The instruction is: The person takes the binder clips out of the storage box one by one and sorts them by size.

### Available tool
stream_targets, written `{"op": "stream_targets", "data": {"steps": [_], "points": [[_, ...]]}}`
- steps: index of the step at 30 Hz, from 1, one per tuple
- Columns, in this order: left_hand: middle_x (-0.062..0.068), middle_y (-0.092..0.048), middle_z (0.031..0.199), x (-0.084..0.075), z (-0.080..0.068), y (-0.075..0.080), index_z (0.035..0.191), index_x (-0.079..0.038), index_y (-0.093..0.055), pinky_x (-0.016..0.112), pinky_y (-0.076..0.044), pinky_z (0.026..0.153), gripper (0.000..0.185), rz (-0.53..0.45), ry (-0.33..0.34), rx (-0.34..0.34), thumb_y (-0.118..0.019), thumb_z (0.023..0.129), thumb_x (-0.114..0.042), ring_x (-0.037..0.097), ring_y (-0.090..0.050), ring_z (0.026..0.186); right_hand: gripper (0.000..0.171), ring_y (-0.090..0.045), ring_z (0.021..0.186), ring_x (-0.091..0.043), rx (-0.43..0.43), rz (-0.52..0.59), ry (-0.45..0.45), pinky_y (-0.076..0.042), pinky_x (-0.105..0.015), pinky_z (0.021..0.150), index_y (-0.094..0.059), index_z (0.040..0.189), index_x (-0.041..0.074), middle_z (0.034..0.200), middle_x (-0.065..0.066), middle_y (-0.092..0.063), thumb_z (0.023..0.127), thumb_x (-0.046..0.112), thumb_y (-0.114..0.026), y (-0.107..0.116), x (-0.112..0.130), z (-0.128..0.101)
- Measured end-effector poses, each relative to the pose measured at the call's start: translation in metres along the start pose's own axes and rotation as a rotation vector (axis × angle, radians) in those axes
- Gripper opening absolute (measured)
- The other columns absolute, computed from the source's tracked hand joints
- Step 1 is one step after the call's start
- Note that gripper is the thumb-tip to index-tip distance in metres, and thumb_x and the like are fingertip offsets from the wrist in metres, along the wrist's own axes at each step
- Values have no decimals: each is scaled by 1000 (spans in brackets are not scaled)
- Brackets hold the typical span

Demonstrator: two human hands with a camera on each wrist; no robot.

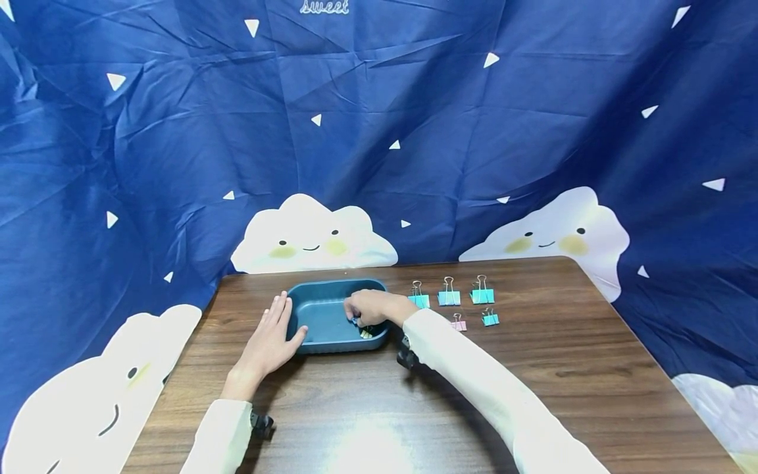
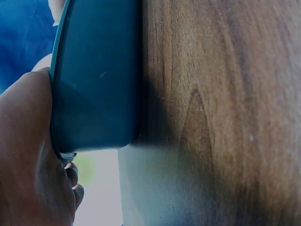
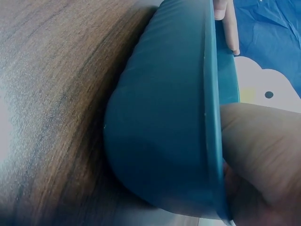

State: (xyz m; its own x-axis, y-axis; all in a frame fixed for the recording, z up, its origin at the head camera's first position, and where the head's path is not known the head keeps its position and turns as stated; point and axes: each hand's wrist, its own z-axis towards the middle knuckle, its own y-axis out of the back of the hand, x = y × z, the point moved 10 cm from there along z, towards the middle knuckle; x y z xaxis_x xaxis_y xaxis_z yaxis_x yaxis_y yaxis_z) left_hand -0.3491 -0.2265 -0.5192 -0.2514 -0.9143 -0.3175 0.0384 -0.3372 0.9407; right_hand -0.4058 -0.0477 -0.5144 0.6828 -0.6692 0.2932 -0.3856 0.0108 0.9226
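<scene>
A dark teal oblong tray [image 1: 322,313] sits on the table. My left hand [image 1: 269,336] rests on the tray's left end, fingers straight along the rim and thumb over the front edge. In the left wrist view the thumb side of that left hand [image 2: 23,136] lies against the tray's rim. My right hand [image 1: 373,308] reaches into the tray's right end and pinches a small blue binder clip [image 1: 355,321], mostly covered by the fingers. Beneath it lie small yellowish clips [image 1: 366,334]. In the right wrist view the tray wall [image 3: 160,113] hides the fingertips.
Right of the tray, three larger turquoise binder clips [image 1: 449,298] stand in a row. In front of them are a small pink clip [image 1: 458,325] and a small turquoise clip [image 1: 490,319]. A blue cloth [image 1: 414,164] hangs behind the wooden table [image 1: 568,368].
</scene>
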Motion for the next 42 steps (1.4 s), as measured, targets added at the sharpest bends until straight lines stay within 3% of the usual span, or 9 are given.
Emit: {"op": "stream_targets", "data": {"steps": [7,11,16,22,30,42], "points": [[25,-13,178,0,0,0,166,9,-21,60,-17,135,85,1,2,-2,-54,109,-45,44,-14,165,16,-56,90,-13,-68,30,12,-50,-29,82,-66,115,16,99,4,-62,100,12,-71,5,-4,0],[25,-12,178,0,1,-1,166,9,-21,60,-17,135,86,-6,5,1,-55,108,-45,44,-13,166,20,-52,86,-13,-122,5,58,-46,-28,78,-73,119,17,93,3,-59,101,11,-68,11,-2,-1],[24,-11,178,0,0,-2,166,8,-19,58,-15,136,86,-8,9,13,-53,109,-46,41,-10,167,12,-55,87,-11,-166,5,67,-49,-27,79,-77,107,19,94,7,-64,101,13,-68,20,-1,-8],[27,-15,177,-2,-1,2,165,10,-23,61,-18,134,85,-9,-14,-25,-55,108,-44,45,-15,165,10,-62,90,-12,-225,16,44,-55,-31,81,-74,99,23,100,10,-71,98,14,-70,37,-4,-21],[25,-13,178,0,-1,-1,166,9,-21,60,-16,135,85,-15,-4,-5,-55,108,-44,43,-12,166,12,-61,86,-13,-321,106,87,-55,-30,79,-79,100,13,101,0,-69,96,5,-71,59,-9,-41],[26,-15,177,-2,-1,2,165,9,-23,61,-18,135,84,-12,-16,-21,-55,108,-44,44,-15,165,12,-64,86,-11,-421,183,58,-56,-28,80,-80,106,12,105,0,-75,96,8,-74,76,-30,-66]]}}
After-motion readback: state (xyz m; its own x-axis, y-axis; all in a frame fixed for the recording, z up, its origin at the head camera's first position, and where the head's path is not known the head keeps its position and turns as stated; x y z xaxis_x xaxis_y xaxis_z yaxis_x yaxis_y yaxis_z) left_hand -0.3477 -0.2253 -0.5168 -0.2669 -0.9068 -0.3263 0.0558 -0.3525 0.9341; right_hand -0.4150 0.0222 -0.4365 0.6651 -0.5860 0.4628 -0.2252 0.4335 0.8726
